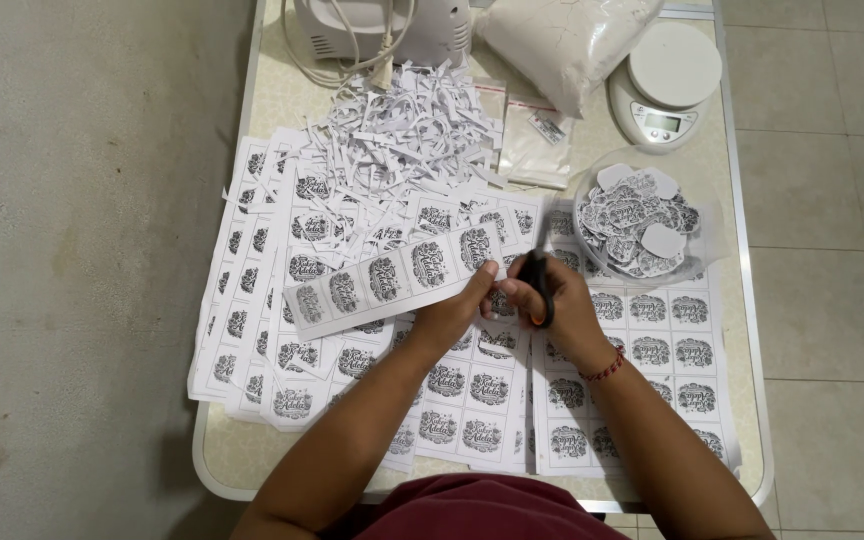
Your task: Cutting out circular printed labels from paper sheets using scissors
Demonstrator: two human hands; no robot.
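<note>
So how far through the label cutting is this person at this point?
Done: a clear bowl holds cut-out labels, and a pile of paper trimmings sits behind. In hand: the left hand holds a strip of labels while the right hand works scissors at its end. Left: many uncut printed sheets cover the table.

Even, soft daylight, fairly bright. Faint shadows under the arms. Table [742,330] edges bow slightly from the wide lens. Focus sharp; scissors [538,282] slightly motion-blurred.
</note>
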